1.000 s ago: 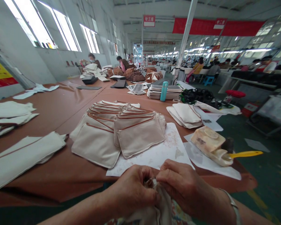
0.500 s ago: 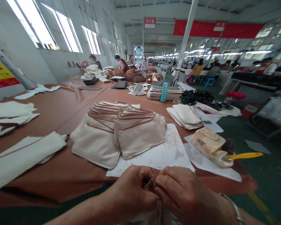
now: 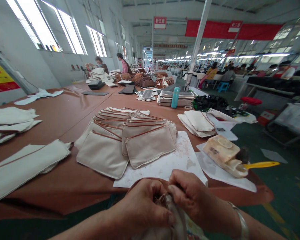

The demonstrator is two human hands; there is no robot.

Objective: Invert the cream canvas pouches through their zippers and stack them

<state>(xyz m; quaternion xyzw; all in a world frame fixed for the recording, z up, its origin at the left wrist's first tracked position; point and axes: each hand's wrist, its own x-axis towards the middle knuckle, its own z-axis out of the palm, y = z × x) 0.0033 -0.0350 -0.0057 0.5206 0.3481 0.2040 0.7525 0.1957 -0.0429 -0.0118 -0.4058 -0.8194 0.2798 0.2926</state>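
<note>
At the bottom centre, my left hand [image 3: 145, 206] is closed on a bunched beige fabric piece [image 3: 178, 216] with brown edging, in front of the table edge. My right hand [image 3: 197, 200], with a bracelet at the wrist, pinches the top of the same piece, close beside the left fingers. Part of the piece is hidden under both hands. Just beyond them, overlapping beige pouches [image 3: 150, 143] with brown trim lie on a white sheet [image 3: 187, 163] and on the brown table [image 3: 82, 180].
On the right sit a stained plastic container [image 3: 221, 150] and a yellow-handled tool [image 3: 261, 165]. More beige pieces [image 3: 30, 166] lie at the left. A turquoise bottle [image 3: 175, 97] stands by stacked panels [image 3: 162, 100]. People work farther back.
My right hand has shifted slightly up and right, opening a small gap from the left and showing more of the beige fabric. A person at the back has straightened and moved left.
</note>
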